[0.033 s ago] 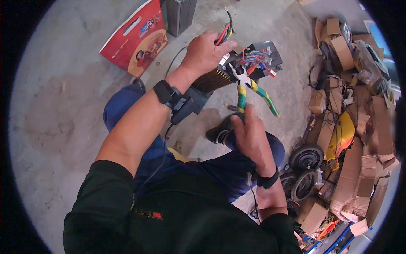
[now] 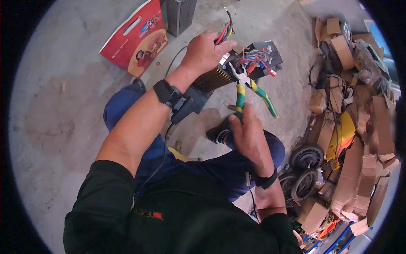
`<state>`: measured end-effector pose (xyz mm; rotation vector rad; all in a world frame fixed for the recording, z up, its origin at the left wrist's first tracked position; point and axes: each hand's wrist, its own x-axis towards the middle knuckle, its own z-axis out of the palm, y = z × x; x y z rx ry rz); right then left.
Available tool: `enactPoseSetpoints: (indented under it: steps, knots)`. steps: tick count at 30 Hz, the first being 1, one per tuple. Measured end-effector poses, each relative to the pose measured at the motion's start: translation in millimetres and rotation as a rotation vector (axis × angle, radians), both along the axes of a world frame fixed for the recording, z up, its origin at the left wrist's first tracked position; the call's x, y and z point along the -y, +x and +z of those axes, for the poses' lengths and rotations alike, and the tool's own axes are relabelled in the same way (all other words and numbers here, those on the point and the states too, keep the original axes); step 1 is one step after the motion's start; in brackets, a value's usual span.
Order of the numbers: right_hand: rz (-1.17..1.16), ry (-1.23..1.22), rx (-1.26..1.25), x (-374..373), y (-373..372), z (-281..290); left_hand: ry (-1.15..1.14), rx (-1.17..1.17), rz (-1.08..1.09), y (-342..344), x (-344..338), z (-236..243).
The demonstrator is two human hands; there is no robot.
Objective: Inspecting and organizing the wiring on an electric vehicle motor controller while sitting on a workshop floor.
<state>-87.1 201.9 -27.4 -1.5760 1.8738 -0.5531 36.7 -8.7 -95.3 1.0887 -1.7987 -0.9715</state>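
Nothing has shifted: left hand [image 2: 206, 53] and right hand [image 2: 249, 133] with pliers [image 2: 246, 89] sit as before

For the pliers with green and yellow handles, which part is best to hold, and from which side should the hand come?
Grip the green-and-yellow-handled pliers by the two insulated handles, coming from below, the person's side. Their metal nose points up into the bundle of coloured wires, and the handles spread down and apart. The right hand already holds the yellow-green handle there; the left hand holds the ribbed metal box.

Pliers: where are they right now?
In the head view, right of centre: the pliers are gripped by one handle in the right hand, jaws up in the coloured wires of the black box, just right of the left hand.
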Motion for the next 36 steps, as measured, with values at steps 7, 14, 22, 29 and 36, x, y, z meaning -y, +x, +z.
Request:
enactPoseSetpoints:
  steps: [7, 14, 22, 29, 36]
  knots:
    - [-0.061, 0.116, 0.165, 2, -12, -4, 0.059, 0.117, -0.044, 5, 2, 5]
    - [-0.110, -0.010, 0.184, -1, -21, -22, 0.122, 0.161, -0.181, 14, 7, 10]
    - [0.011, -0.072, -0.013, 8, -44, -17, 0.021, 0.182, -0.222, 15, 2, 13]
    - [-0.074, 0.002, 0.145, 6, -45, 0, 0.017, 0.055, -0.246, 17, 1, 7]
    - [0.016, -0.301, -0.354, 15, -92, -13, -0.032, 0.058, -0.229, 13, -2, 10]
